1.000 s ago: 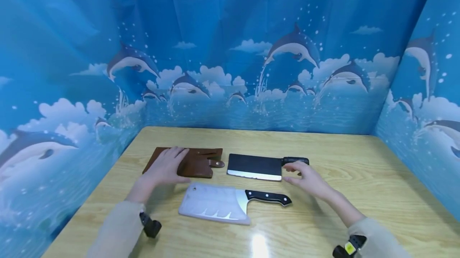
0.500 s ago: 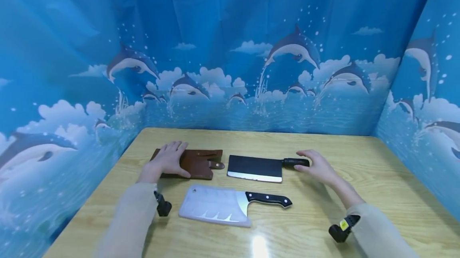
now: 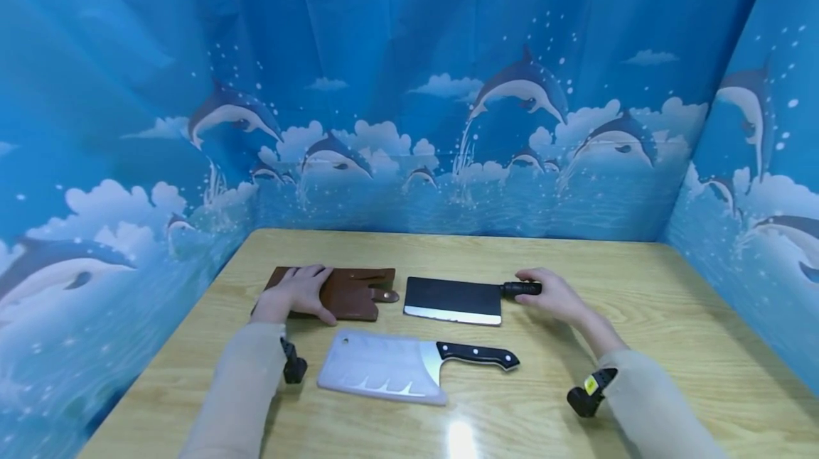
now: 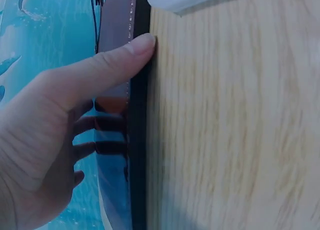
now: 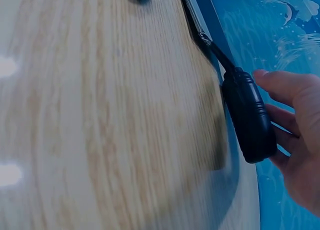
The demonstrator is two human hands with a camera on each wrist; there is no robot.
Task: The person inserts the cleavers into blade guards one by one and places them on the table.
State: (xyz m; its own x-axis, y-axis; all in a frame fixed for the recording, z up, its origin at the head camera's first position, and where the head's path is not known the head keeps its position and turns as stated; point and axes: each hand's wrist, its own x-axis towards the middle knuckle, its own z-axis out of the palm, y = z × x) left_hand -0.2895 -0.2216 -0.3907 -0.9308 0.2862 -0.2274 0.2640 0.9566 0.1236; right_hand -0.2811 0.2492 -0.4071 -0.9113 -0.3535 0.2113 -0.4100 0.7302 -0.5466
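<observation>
Brown leather sheath [image 3: 348,297] lies flat on table [image 3: 512,416] — left hand [image 3: 296,294] spread across it, thumb at near edge, likely for steadiness. Right hand [image 3: 555,293] pinches black handle [image 3: 521,289] of dark cleaver [image 3: 453,295], right of sheath — fingers clear of blade, presumably for safety. Pale cleaver [image 3: 380,363] lies nearer.

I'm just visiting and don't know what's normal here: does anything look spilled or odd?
Nothing looks spilled. The front cleaver stands out: its blade is cloudy white, unlike bare metal, perhaps covered. The bright patch on the table seems just reflected light.
</observation>
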